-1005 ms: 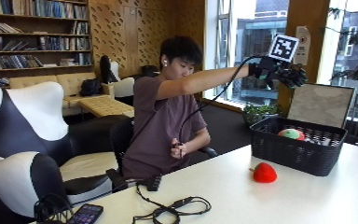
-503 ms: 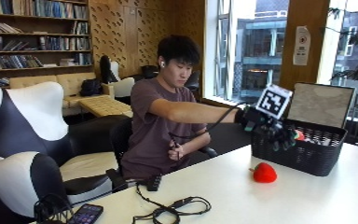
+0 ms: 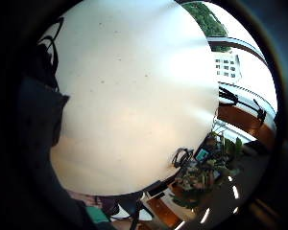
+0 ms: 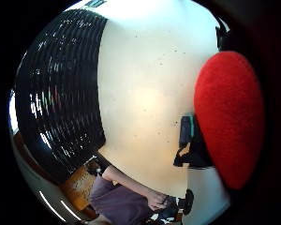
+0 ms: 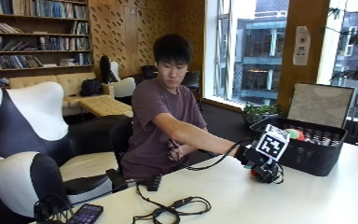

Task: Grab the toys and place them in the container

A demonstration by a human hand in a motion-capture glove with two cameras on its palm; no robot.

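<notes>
A red soft toy (image 5: pixel 254 175) lies on the white table (image 5: pixel 328 196), just in front of the black basket (image 5: pixel 306 156). My gloved right hand (image 5: pixel 265 169) has come down over the toy and hides most of it, with relaxed fingers that do not grip it. In the thumb side palm view the red toy (image 4: pixel 229 117) looms close beside the palm, with the basket's wall (image 4: pixel 61 93) across a strip of table. A green and red toy (image 5: pixel 294 134) lies inside the basket. The little finger side palm view shows only the bare tabletop (image 3: pixel 134 96).
Black cables (image 5: pixel 173 209) and a phone (image 5: pixel 85 214) lie near the table's front left edge. The person's bare left hand (image 5: pixel 178 150) stays at their chest. A grey board (image 5: pixel 321 105) stands behind the basket.
My hand has dropped from high above the basket, past its near side, down onto the red toy on the table. The toy has not moved.
</notes>
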